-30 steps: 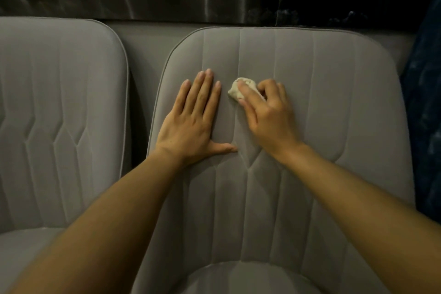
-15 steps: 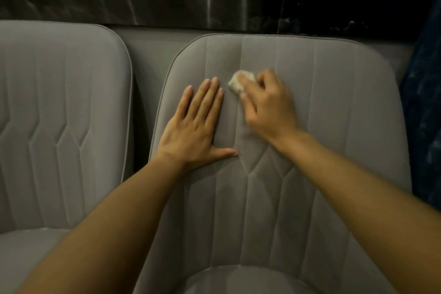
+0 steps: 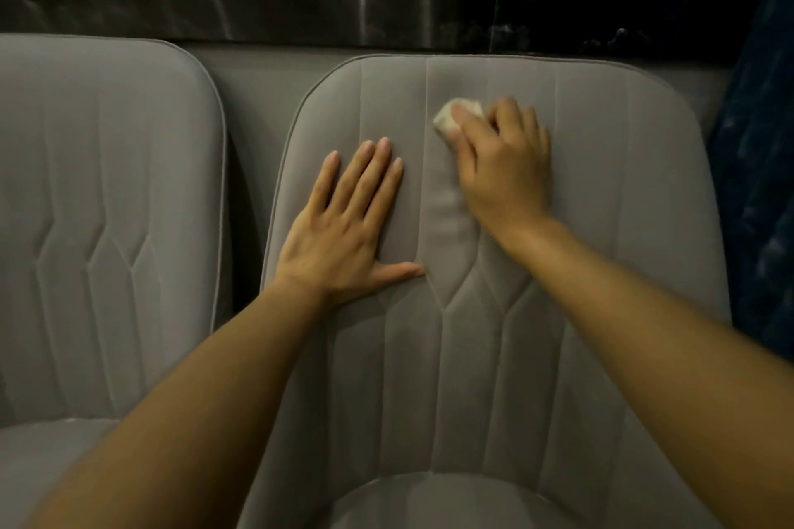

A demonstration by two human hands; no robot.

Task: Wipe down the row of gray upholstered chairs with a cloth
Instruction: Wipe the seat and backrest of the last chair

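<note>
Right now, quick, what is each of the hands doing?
Left hand: open, flat on the chair back.
Right hand: closed, holding the cloth against the chair back.

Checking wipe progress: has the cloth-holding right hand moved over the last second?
Yes. The right hand with the cloth slid up toward the chair back's top edge.

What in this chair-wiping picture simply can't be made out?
Head view only.
Cloth: mostly hidden under the right hand, both motion-blurred.
Left chair: cut off by the left edge.
Wiped chair's seat: cut off by the bottom edge, partly behind the forearms.
Dark blue thing at right: cut off, too dim to identify.
</note>
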